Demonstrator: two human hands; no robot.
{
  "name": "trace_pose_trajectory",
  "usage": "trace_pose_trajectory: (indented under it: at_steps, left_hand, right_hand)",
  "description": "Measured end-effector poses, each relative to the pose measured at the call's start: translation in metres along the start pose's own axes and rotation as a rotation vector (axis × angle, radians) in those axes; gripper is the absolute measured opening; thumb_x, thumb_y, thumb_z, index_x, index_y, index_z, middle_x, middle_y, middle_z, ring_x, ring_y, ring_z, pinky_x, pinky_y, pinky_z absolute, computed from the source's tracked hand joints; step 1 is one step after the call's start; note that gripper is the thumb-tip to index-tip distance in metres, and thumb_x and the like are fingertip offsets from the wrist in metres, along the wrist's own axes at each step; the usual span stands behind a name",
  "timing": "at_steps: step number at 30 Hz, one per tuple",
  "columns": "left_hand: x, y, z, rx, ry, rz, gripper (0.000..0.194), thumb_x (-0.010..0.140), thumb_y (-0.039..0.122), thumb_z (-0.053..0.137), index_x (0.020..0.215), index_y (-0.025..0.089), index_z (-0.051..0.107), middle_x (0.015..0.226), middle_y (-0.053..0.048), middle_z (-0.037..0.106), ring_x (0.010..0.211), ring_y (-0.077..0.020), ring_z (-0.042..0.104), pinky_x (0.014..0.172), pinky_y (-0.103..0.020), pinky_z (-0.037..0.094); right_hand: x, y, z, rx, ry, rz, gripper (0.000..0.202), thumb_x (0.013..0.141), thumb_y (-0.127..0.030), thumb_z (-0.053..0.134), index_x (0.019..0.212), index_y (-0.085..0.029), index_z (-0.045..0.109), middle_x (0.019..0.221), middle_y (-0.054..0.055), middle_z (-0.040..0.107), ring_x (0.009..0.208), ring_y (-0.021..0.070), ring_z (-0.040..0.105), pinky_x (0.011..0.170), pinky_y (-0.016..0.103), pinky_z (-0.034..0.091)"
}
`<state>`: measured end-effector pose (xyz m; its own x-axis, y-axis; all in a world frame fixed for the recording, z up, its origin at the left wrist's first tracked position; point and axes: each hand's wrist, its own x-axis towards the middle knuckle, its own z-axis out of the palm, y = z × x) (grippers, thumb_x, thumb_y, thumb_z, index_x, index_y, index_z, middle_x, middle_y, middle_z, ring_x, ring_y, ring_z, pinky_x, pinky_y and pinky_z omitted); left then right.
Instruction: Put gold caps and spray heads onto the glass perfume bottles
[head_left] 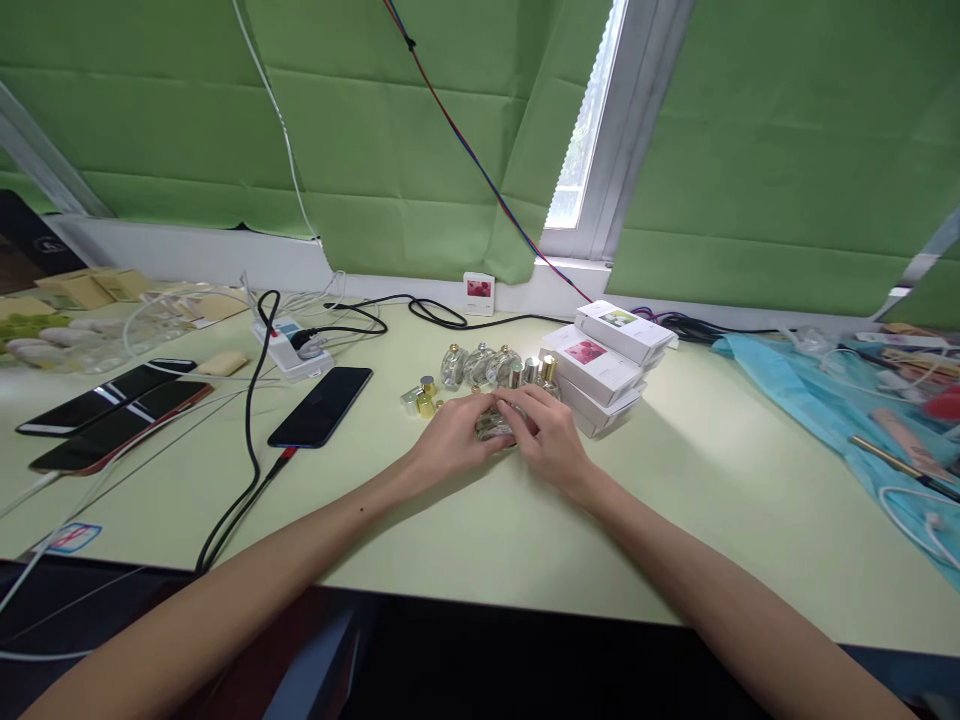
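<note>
Both hands close around a small clear glass perfume bottle [491, 425] on the table. My left hand [450, 438] grips it from the left, and my right hand [551, 438] from the right. The fingertips meet over its top and hide its neck. Just behind stand several similar glass bottles [453, 368] in a row. Silver caps [531, 370] and a gold cap [548, 368] rise behind the right hand's fingers. Loose gold caps [425, 406] and a silver cap [411, 401] lie left of my left hand.
Stacked white boxes [600, 370] stand right of the bottles. A phone [320, 407] on a cable, a power strip [292, 350] and two more phones [112, 395] lie left. A blue plastic sheet [817, 420] covers the right side. One small box [478, 294] leans at the back wall.
</note>
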<state>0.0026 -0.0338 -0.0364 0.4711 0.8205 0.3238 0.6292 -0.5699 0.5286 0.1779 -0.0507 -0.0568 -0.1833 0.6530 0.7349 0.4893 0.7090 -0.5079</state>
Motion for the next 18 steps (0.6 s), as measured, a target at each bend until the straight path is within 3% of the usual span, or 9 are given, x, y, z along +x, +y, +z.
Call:
trace_pose_trajectory:
  at_steps: [8, 18]
  left_hand:
    - [0.0004, -0.0033, 0.0012, -0.007, 0.020, -0.008, 0.019, 0.083, 0.035, 0.072, 0.091, 0.018, 0.067, 0.083, -0.003, 0.070, 0.070, -0.0194, 0.064, 0.065, -0.031, 0.046]
    - [0.0004, -0.0036, 0.0018, 0.006, 0.030, -0.011, 0.020, 0.083, 0.036, 0.073, 0.086, 0.018, 0.065, 0.074, -0.002, 0.064, 0.065, -0.0186, 0.060, 0.066, -0.031, 0.044]
  right_hand:
    - [0.0016, 0.0045, 0.0046, 0.047, 0.035, -0.016, 0.020, 0.104, -0.026, 0.053, 0.106, -0.022, 0.073, 0.100, 0.007, 0.074, 0.087, 0.0189, 0.069, 0.074, 0.031, 0.056]
    - [0.0048, 0.0044, 0.0065, 0.020, 0.059, -0.008, 0.017, 0.102, -0.029, 0.057, 0.096, -0.021, 0.070, 0.088, 0.004, 0.071, 0.067, 0.0152, 0.060, 0.065, 0.029, 0.050]
